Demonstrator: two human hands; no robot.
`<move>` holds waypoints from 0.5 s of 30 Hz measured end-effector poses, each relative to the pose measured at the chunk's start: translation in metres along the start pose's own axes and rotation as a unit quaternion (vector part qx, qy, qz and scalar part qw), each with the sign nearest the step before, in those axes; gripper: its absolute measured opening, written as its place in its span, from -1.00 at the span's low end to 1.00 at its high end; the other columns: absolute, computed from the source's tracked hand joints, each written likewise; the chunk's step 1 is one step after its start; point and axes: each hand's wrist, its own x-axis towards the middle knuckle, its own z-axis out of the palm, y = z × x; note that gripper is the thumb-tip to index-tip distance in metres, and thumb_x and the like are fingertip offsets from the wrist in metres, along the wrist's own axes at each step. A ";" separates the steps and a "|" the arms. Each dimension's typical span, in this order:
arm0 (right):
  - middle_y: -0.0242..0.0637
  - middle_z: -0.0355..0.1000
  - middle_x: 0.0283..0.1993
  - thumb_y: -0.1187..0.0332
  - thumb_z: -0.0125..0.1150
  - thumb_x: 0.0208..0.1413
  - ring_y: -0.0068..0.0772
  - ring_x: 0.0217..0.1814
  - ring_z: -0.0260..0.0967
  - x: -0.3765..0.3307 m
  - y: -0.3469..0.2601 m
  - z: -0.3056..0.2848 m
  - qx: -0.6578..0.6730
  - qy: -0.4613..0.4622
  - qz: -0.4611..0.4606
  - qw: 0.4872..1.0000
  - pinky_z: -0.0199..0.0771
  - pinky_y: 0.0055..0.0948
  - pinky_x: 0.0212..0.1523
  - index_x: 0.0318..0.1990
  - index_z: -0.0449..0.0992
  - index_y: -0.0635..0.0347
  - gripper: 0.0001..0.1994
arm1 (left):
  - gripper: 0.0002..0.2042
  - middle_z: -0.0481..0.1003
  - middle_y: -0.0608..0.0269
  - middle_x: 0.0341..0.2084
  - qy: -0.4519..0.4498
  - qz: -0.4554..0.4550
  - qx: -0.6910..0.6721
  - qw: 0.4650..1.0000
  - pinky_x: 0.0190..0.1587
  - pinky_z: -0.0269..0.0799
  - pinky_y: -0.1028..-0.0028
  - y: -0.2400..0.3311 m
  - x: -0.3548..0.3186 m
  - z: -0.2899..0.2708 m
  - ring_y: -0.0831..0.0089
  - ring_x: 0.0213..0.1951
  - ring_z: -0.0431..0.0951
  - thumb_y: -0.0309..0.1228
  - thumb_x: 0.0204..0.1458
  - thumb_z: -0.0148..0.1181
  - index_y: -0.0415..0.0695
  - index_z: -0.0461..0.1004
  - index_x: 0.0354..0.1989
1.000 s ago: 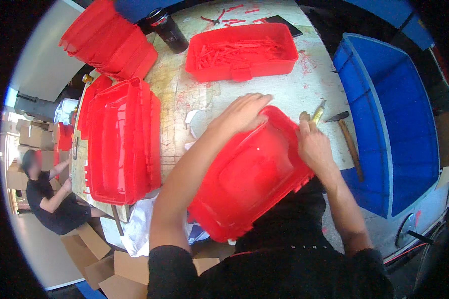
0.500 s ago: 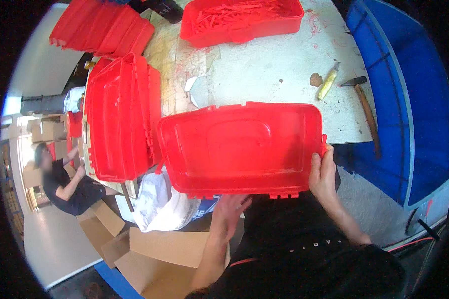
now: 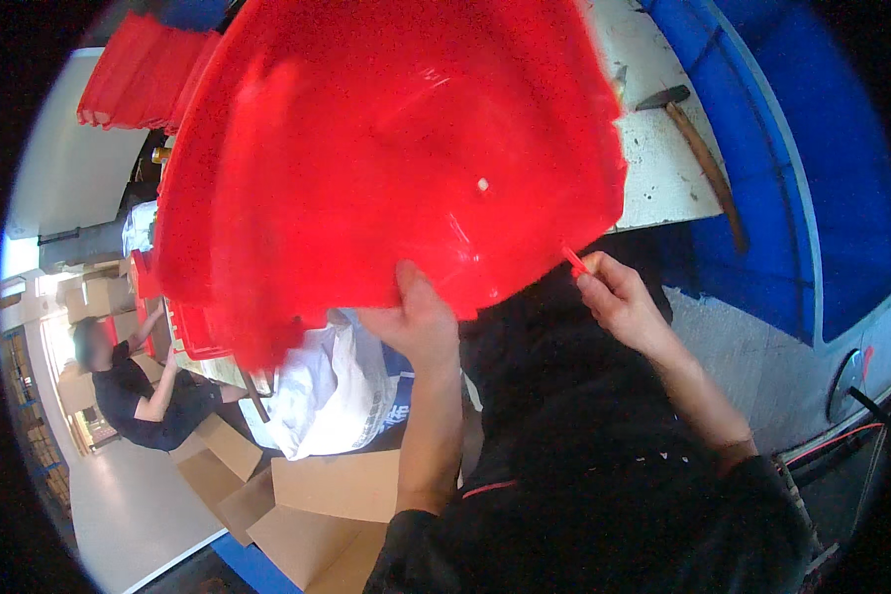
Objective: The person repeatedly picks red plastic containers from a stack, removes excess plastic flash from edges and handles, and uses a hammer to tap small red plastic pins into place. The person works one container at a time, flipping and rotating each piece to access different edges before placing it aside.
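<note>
A large red plastic box shell [image 3: 416, 148], blurred by motion, is tilted up close in front of me and covers much of the table. My left hand [image 3: 421, 322] grips its lower edge, thumb against the red surface and the other fingers hidden beneath. Beside the shell's lower right corner, my right hand [image 3: 619, 297] is closed in a pinch on a small red plastic strip [image 3: 573, 261]. Whether that strip still joins the shell I cannot tell. Part of the stacked red shells [image 3: 196, 332] shows past the raised one at the left.
A hammer [image 3: 703, 153] lies at the right on the white table [image 3: 663, 178], beside a blue bin [image 3: 762, 198]. More red shells [image 3: 144, 74] stand far left. Below are a white sack [image 3: 327, 396] and an open cardboard box [image 3: 332, 485]. Another person [image 3: 134, 391] works at the left.
The red shell has been raised and tilted toward me. My left hand has come up to its lower edge; my right hand has left its side and now pinches a small red strip.
</note>
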 end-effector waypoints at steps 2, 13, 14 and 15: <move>-0.51 0.24 -0.48 0.32 -0.03 0.37 -0.67 -0.47 0.16 0.005 0.004 0.014 0.003 0.032 0.000 0.999 0.21 -0.55 -0.44 -0.22 0.39 0.19 -0.84 | -0.47 0.31 -0.07 0.22 0.001 0.028 0.003 1.000 0.20 0.38 0.19 -0.006 0.002 0.006 0.12 0.15 0.43 -0.70 0.09 0.05 -0.28 0.15 0.28; -0.40 0.32 -0.51 0.22 -0.04 0.38 -0.57 -0.47 0.26 0.017 0.018 0.024 -0.018 0.080 0.030 0.996 0.28 -0.46 -0.45 -0.23 0.43 0.28 -0.72 | -0.46 0.31 -0.11 0.22 -0.032 0.003 0.097 0.995 0.23 0.32 0.22 0.010 0.000 -0.003 0.12 0.16 0.42 -0.63 0.13 0.11 -0.32 0.12 0.30; -0.41 0.32 -0.51 0.22 -0.04 0.38 -0.58 -0.48 0.26 0.017 0.019 0.025 0.008 0.069 0.063 0.996 0.28 -0.46 -0.46 -0.23 0.43 0.27 -0.72 | -0.46 0.31 -0.11 0.22 -0.035 0.014 0.086 0.996 0.23 0.32 0.22 0.008 0.002 -0.004 0.12 0.16 0.42 -0.64 0.13 0.11 -0.32 0.12 0.30; -0.42 0.32 -0.51 0.21 -0.04 0.39 -0.59 -0.49 0.25 0.017 0.019 0.026 0.015 0.070 0.057 0.996 0.27 -0.48 -0.47 -0.24 0.43 0.26 -0.72 | -0.45 0.31 -0.10 0.22 -0.039 0.022 0.086 0.995 0.23 0.32 0.22 0.005 0.004 -0.005 0.12 0.15 0.42 -0.64 0.13 0.12 -0.32 0.12 0.30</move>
